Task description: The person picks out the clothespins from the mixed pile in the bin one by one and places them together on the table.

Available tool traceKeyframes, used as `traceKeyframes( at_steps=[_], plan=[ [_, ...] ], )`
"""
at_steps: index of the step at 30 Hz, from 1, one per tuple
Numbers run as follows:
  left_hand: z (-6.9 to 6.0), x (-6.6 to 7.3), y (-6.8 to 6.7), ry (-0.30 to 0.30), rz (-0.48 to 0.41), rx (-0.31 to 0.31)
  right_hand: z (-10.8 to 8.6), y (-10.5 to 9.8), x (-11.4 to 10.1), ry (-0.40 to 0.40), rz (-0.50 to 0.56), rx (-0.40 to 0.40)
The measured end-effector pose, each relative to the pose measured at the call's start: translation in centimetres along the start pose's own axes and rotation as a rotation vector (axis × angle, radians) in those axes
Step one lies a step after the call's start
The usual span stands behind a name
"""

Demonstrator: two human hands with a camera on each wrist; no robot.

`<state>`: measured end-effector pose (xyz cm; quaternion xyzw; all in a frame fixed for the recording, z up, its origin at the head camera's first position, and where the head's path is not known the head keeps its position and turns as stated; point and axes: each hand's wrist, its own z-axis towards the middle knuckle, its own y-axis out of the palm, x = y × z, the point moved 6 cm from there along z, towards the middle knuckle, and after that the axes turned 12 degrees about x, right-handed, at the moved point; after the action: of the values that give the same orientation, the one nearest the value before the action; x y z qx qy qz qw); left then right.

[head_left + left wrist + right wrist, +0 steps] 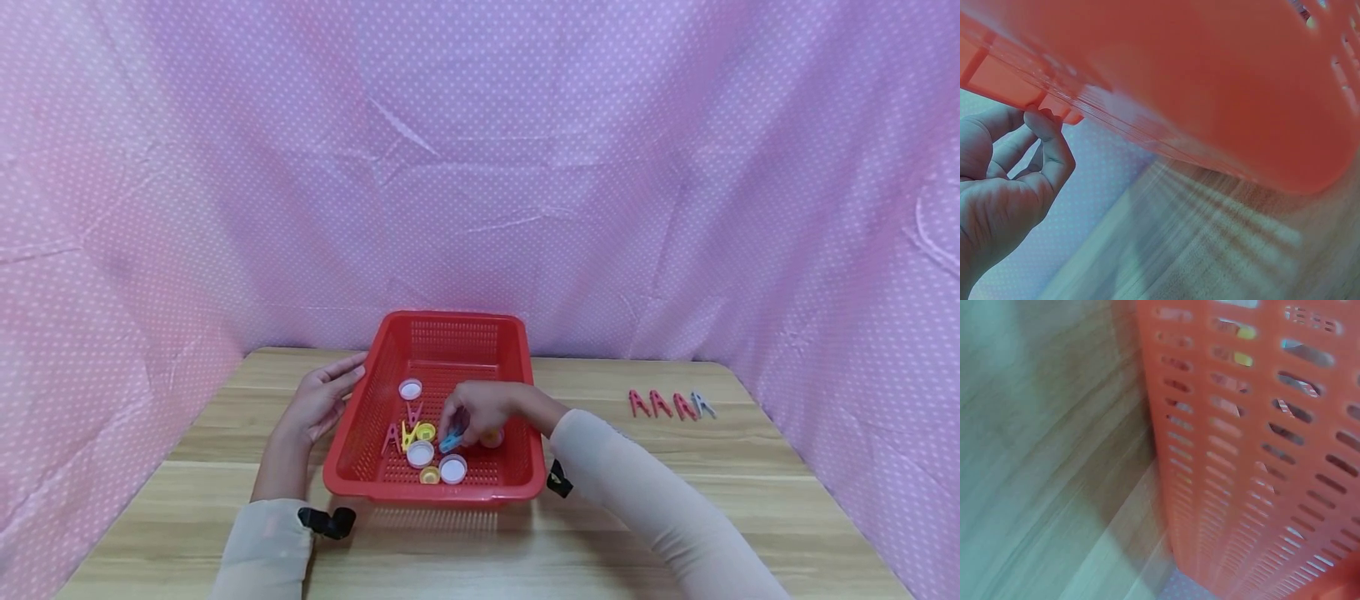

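A red plastic basket [435,492] stands tilted on the table, holding white caps [453,469], yellow caps and several clothespins, pink and yellow. Inside it the right hand [480,410] pinches a blue clothespin [450,442] between thumb and fingers. At the basket's left rim, the left hand [321,398] grips the edge; the left wrist view shows this hand [1016,156] with thumb and fingertips pinching the rim [1054,103]. In the right wrist view only the slotted basket wall [1229,450] shows, and the right hand is hidden behind it.
To the right of the basket, three red clothespins [661,404] and a grey-blue one [702,406] stand in a row on the wooden table [750,500]. A pink dotted cloth [480,167] hangs behind and at both sides.
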<state>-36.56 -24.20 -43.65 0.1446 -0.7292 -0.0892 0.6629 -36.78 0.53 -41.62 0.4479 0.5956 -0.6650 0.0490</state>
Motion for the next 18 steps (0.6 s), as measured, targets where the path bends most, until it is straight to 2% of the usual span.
traceKeyframes(
  at_steps=[11,18],
  plan=[
    [0.1,0.1,0.1,0.005,-0.002,0.001,-1.1,-2.0,-1.7,-0.077,-0.118,0.044],
    [0.1,0.0,-0.1,-0.002,0.007,0.005,-2.6,-4.1,-2.2,-0.080,-0.121,0.090]
  ],
)
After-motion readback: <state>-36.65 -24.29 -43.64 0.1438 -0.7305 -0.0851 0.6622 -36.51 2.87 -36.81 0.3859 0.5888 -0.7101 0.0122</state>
